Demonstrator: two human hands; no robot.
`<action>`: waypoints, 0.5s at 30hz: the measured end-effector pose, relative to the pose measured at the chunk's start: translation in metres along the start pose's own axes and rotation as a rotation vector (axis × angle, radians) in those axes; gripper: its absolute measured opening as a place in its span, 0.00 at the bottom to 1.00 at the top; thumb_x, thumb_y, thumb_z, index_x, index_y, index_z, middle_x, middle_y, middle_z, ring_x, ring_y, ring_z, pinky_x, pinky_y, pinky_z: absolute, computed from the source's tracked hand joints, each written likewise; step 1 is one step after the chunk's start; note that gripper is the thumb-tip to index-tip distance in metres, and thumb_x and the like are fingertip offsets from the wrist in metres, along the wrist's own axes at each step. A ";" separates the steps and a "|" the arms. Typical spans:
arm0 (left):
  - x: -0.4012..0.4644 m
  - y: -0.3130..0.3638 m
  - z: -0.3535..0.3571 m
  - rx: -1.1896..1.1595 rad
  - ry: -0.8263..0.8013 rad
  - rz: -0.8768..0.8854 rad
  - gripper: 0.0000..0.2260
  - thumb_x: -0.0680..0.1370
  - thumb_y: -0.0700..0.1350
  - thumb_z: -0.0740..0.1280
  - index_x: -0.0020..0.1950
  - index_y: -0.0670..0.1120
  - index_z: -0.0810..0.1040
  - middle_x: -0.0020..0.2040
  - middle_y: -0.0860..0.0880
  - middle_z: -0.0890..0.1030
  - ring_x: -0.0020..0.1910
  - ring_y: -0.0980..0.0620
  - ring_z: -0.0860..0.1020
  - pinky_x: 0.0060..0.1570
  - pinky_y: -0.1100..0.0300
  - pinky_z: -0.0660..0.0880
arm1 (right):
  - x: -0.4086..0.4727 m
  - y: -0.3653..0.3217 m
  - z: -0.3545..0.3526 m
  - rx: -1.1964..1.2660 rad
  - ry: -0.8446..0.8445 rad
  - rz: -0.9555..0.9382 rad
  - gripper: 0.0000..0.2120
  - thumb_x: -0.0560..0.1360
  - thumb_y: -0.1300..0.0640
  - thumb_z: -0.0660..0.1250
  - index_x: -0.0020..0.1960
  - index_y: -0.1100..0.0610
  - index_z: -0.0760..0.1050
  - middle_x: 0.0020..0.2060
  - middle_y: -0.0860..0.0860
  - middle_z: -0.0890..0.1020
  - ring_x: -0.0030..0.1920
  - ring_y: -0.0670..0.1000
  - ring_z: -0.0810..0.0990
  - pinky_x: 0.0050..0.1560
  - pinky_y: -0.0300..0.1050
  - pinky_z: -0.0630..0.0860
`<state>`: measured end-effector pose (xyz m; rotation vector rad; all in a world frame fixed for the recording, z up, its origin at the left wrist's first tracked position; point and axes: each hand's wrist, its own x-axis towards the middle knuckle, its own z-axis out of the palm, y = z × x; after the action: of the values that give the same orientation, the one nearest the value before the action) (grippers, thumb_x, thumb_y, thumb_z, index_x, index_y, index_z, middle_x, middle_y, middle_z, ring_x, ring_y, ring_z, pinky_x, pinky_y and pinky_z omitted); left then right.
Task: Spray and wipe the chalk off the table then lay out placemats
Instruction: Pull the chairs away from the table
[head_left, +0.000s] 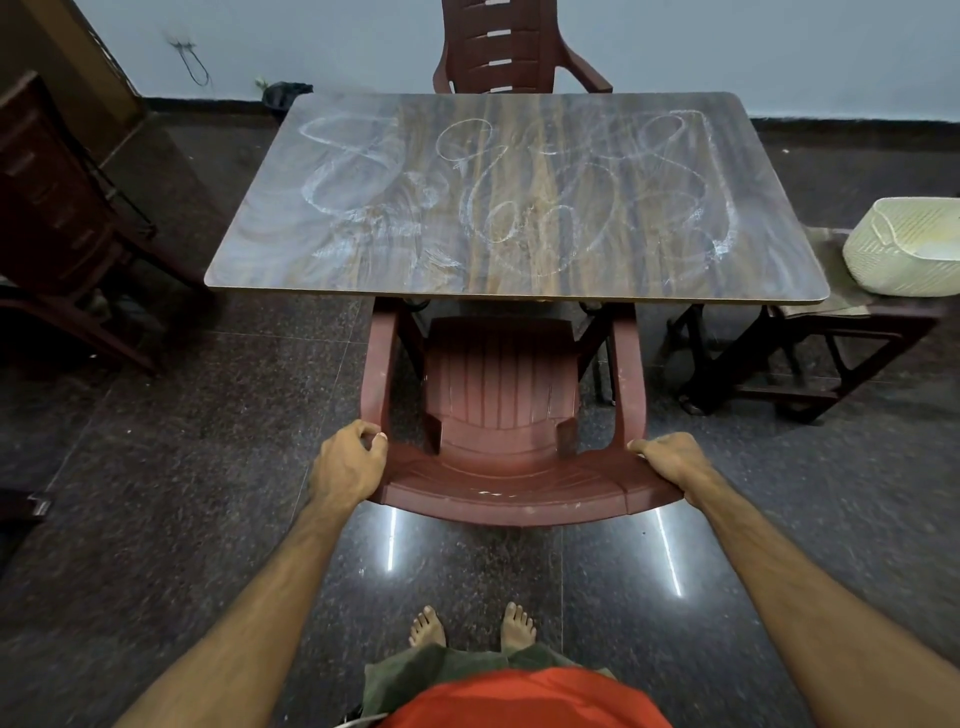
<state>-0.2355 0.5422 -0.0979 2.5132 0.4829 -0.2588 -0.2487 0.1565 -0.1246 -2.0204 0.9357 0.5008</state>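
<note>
Nothing cleaned yet — chalk (519, 192) covers the table (249, 260); left hand (349, 462) and right hand (670, 460) both grasp the near chair (501, 374) — no placemats visible.

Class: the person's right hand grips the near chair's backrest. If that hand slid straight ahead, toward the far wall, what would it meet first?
Most likely the chair's right armrest, running forward from the right hand; beyond it, the chalked table edge. Depth is unclear.

At the frame's centre, the left hand (353, 460) and right hand (670, 457) each grip a top corner of a reddish chair (501, 384) tucked under the table (249, 260). White chalk scribbles (498, 192) cover the tabletop. At right, a cream basket (904, 249) sits on a stool (831, 353).
</note>
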 end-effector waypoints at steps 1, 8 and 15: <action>0.001 0.000 0.001 0.002 -0.001 -0.003 0.11 0.79 0.47 0.64 0.59 0.48 0.81 0.56 0.43 0.83 0.56 0.41 0.79 0.55 0.51 0.74 | 0.000 0.001 0.000 0.008 0.000 0.000 0.14 0.74 0.53 0.72 0.35 0.62 0.79 0.33 0.55 0.79 0.32 0.51 0.75 0.32 0.44 0.67; 0.002 -0.003 0.002 -0.002 0.010 0.002 0.12 0.79 0.49 0.64 0.60 0.48 0.80 0.57 0.44 0.83 0.57 0.41 0.79 0.56 0.50 0.74 | -0.001 0.002 -0.002 -0.048 0.013 -0.031 0.16 0.74 0.53 0.71 0.31 0.60 0.76 0.31 0.54 0.77 0.32 0.52 0.74 0.33 0.45 0.67; 0.005 -0.007 0.000 -0.018 -0.030 0.066 0.15 0.80 0.51 0.64 0.64 0.47 0.77 0.61 0.45 0.81 0.61 0.43 0.78 0.59 0.51 0.73 | -0.021 -0.027 0.011 -0.474 0.127 -0.227 0.16 0.76 0.45 0.65 0.53 0.57 0.78 0.47 0.56 0.82 0.46 0.57 0.79 0.47 0.47 0.74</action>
<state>-0.2337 0.5488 -0.1028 2.4987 0.3883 -0.2656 -0.2418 0.1849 -0.1039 -2.5757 0.6907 0.5059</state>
